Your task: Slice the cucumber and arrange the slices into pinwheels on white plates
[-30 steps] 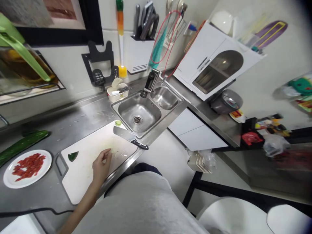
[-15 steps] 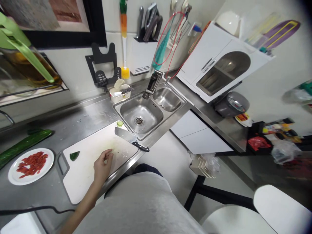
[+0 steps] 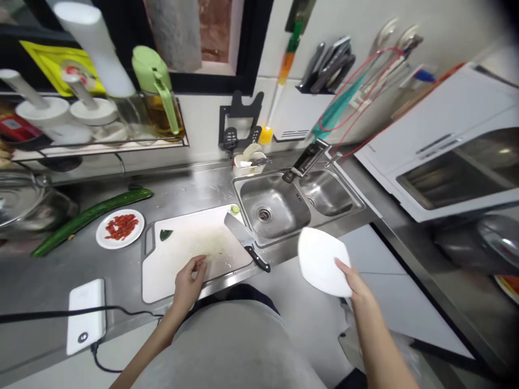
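Observation:
A white squarish plate [image 3: 322,262] is in my right hand [image 3: 357,283], gripped at its right edge, tilted and raised in front of the counter beside the sink. My left hand [image 3: 190,278] hovers at the near edge of the white cutting board [image 3: 178,270], its fingers loosely bent, slightly apart and with nothing visible in them. A kitchen knife [image 3: 239,229] lies across the board's right end, its black handle over the counter's front edge. On the board are a dark green cucumber end [image 3: 165,235] and, at the far right corner, a pale cucumber piece [image 3: 235,209].
Left of the board sit a plate of chopped red pieces [image 3: 120,228] and a long cucumber [image 3: 93,216]. A double steel sink [image 3: 279,208] is to the right. A white power bank [image 3: 86,313] with a black cable lies at the front left. Seasoning jars and an oil bottle [image 3: 158,108] stand on a rack.
My right hand has come into view with the white plate. My left hand stays near the board's edge. The view has swung left, bringing the rack and power bank into sight.

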`<state>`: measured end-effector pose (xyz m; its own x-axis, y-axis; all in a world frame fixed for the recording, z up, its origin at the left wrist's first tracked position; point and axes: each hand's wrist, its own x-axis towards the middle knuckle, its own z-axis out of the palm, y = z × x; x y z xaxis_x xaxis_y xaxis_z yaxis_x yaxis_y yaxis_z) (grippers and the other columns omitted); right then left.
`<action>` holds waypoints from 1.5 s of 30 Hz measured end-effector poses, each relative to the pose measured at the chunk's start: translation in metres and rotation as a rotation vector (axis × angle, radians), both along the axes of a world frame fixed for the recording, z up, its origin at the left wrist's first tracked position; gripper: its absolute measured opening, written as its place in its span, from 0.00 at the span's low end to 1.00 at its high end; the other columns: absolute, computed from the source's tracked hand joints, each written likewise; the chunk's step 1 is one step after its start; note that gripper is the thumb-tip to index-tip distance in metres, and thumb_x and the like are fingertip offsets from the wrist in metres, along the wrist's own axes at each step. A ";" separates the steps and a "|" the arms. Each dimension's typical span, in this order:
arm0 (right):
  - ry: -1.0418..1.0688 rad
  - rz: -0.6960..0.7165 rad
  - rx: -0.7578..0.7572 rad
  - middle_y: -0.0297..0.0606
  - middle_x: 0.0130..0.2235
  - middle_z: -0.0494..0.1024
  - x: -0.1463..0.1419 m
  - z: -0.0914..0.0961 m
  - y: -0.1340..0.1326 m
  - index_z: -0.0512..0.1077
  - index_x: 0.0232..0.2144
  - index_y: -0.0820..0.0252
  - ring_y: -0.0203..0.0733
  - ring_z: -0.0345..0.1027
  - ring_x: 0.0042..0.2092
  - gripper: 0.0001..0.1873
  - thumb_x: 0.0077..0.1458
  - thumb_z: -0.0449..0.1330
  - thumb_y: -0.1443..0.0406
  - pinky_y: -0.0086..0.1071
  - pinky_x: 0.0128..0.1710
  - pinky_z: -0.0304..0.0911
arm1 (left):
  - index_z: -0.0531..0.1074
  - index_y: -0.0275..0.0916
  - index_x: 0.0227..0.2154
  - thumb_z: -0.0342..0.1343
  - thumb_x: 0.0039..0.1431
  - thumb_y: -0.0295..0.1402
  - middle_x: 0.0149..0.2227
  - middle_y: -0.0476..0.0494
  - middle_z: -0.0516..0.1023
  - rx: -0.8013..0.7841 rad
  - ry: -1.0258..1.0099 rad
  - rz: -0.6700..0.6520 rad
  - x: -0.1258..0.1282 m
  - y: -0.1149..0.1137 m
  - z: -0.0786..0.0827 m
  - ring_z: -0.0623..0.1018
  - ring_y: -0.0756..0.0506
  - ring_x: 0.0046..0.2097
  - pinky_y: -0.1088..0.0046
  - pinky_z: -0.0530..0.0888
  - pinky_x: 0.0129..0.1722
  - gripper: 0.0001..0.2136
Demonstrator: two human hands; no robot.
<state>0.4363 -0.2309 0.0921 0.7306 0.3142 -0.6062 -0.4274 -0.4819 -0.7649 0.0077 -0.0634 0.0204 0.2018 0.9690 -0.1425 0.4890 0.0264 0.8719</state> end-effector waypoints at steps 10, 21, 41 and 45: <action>0.197 0.564 0.233 0.42 0.33 0.81 -0.095 -0.040 0.289 0.71 0.41 0.67 0.42 0.76 0.34 0.14 0.50 0.63 0.70 0.34 0.36 0.73 | 0.73 0.39 0.43 0.50 0.57 0.46 0.32 0.46 0.78 0.007 0.019 0.284 -0.024 -0.026 0.000 0.77 0.47 0.35 0.72 0.74 0.37 0.19; 0.144 0.661 0.177 0.38 0.31 0.80 -0.184 -0.097 0.430 0.68 0.47 0.67 0.37 0.73 0.29 0.20 0.51 0.65 0.70 0.32 0.31 0.72 | 0.73 0.39 0.44 0.51 0.56 0.49 0.34 0.43 0.79 -0.050 0.006 0.540 -0.037 -0.049 -0.012 0.79 0.44 0.37 0.70 0.75 0.36 0.21; -0.015 0.738 0.127 0.44 0.36 0.80 -0.192 -0.137 0.442 0.67 0.49 0.70 0.37 0.75 0.32 0.21 0.53 0.63 0.69 0.29 0.33 0.71 | 0.73 0.40 0.46 0.52 0.55 0.50 0.39 0.43 0.80 -0.170 0.001 0.562 -0.031 -0.048 -0.019 0.79 0.42 0.43 0.68 0.75 0.42 0.22; -0.205 0.819 0.057 0.47 0.44 0.78 -0.191 -0.135 0.444 0.69 0.48 0.68 0.39 0.74 0.41 0.21 0.53 0.63 0.66 0.28 0.39 0.69 | 0.73 0.41 0.45 0.53 0.55 0.50 0.38 0.42 0.80 -0.160 -0.012 0.551 -0.029 -0.045 -0.019 0.79 0.42 0.42 0.67 0.75 0.41 0.22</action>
<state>0.2450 0.2133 -0.0432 0.3524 0.8186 -0.4536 0.1897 -0.5371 -0.8219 -0.0212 -0.1089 0.0011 -0.3246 0.8981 -0.2966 0.3556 0.4065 0.8416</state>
